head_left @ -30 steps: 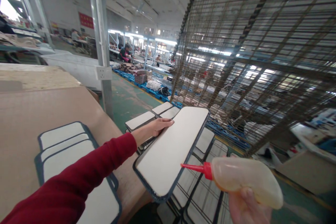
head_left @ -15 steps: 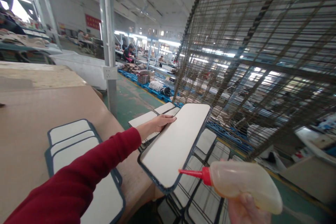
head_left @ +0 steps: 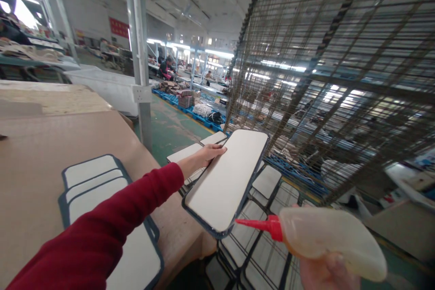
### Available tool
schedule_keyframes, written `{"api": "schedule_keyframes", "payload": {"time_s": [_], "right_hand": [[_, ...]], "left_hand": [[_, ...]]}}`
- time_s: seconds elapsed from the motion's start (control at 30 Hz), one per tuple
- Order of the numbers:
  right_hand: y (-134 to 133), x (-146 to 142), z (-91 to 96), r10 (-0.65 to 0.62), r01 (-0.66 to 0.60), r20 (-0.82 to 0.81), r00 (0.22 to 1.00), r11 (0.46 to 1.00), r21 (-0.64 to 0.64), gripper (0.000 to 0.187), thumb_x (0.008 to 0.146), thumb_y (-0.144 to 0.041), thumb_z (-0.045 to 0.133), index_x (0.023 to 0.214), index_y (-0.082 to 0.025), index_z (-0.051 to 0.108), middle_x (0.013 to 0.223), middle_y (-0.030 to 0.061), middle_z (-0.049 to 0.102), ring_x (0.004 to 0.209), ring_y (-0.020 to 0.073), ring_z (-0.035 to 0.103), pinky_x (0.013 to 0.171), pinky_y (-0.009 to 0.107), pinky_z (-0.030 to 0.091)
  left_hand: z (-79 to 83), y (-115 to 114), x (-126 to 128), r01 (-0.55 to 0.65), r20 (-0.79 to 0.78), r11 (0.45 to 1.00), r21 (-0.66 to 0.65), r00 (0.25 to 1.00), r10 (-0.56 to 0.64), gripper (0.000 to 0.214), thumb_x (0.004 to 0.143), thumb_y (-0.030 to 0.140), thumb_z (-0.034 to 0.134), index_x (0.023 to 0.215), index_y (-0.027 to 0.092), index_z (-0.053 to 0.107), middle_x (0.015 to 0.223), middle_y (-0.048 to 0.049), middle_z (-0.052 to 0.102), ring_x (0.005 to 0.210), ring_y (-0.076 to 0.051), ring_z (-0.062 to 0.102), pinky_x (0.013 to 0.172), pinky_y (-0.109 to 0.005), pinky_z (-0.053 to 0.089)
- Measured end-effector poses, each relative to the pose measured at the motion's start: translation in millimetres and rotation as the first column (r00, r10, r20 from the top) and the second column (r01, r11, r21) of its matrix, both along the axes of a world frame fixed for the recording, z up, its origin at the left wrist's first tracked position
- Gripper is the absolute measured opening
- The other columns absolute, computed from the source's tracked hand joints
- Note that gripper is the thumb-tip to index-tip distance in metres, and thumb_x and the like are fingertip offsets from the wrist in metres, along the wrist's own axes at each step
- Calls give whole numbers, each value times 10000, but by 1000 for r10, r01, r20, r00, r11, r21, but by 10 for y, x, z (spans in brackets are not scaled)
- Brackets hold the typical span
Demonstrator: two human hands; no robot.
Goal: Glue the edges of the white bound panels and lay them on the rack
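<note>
My left hand [head_left: 210,154], at the end of a dark red sleeve, grips the long left edge of a white panel [head_left: 227,181] with rounded corners and a dark blue border. The panel is held tilted, past the edge of the table. My right hand [head_left: 329,269] is wrapped round a translucent squeeze bottle [head_left: 333,238] with a red nozzle and yellowish liquid inside. The nozzle tip points left, close to the panel's lower right edge; whether it touches I cannot tell. Under my left forearm, several similar panels [head_left: 91,170] lie overlapped on the table.
The brown table [head_left: 41,154] fills the left side. More white panels [head_left: 258,253] rest on a wire rack below. Raised wire racks [head_left: 322,54] lean at the right. A grey post [head_left: 138,45] with a socket stands beyond the table. People sit at benches far behind.
The panel has risen slightly and shifted, its lower end turning a little away. The bottle has moved right, its nozzle tip passing from over the panel's face to beside its edge.
</note>
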State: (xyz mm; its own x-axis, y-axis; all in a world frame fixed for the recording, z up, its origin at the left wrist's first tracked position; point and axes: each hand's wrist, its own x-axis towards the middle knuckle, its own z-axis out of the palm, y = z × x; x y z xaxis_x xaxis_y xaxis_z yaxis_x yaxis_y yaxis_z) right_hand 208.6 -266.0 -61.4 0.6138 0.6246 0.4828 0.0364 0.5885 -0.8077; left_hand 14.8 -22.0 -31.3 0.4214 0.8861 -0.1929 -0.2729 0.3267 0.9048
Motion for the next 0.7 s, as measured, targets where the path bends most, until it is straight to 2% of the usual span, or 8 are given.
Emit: {"api": "schedule_keyframes", "payload": {"time_s": [0.1,0.17,0.23,0.3,0.43,0.5,0.63,0.7], "right_hand": [[114,-21,224,-75,80,-69,995,994,74,570,691,-421,753,1195,-224,574,1190,89,636,1178,311,550,975,502,479],[174,3,271,-110,114,-82,991,992,47,569,637,-387,795,1143,-210,605,1189,94,637,1176,321,548,977,504,476],[201,46,224,-124,124,-71,990,992,1,562,619,-373,800,1121,-199,618,1159,96,653,1139,316,575,973,485,481],[186,93,101,-126,124,-58,990,992,-27,578,632,-379,787,1149,-194,607,1122,97,670,1099,304,602,944,450,505],[74,129,-168,-40,32,-62,997,992,-125,689,615,-363,807,1235,-196,558,1037,115,698,976,299,659,714,344,589],[63,97,-175,20,-40,-125,992,986,-159,697,608,-388,808,1232,-193,567,1019,130,700,921,300,674,633,328,595],[336,47,142,-38,30,-309,950,999,-31,613,606,-441,804,1150,-224,624,1020,85,700,909,244,673,658,299,593],[562,109,320,-30,53,-306,952,996,68,564,566,-400,832,1073,-227,654,1007,60,701,871,223,672,707,323,587]], "left_hand": [[1,5,12,8,-3,1000,-4,1000,-8,331,628,225,846,878,106,664,655,-49,717,534,-166,651,549,-270,535],[3,13,18,11,-1,1000,-8,1000,-11,351,612,229,857,880,111,663,667,-53,721,541,-170,655,552,-272,535],[7,24,22,13,1,1000,-14,1000,-13,362,607,232,861,887,113,664,678,-55,724,546,-169,656,564,-274,536],[9,39,18,6,-3,1000,-25,1000,-7,378,608,236,861,907,109,668,683,-58,725,549,-170,656,587,-286,541],[5,69,-17,-29,-14,999,-33,1000,28,418,603,229,862,952,89,678,654,-60,716,535,-179,650,605,-302,540],[-1,68,-29,-44,-22,999,-19,999,44,452,617,225,853,1009,88,673,647,-52,714,531,-178,647,582,-289,531],[-31,-4,28,-55,-48,997,52,997,57,533,646,260,834,1120,111,642,694,-40,728,557,-163,653,558,-252,511],[-63,-64,91,-35,-46,995,98,998,39,546,618,300,848,1096,125,650,721,-39,734,578,-162,660,565,-243,508]]}}
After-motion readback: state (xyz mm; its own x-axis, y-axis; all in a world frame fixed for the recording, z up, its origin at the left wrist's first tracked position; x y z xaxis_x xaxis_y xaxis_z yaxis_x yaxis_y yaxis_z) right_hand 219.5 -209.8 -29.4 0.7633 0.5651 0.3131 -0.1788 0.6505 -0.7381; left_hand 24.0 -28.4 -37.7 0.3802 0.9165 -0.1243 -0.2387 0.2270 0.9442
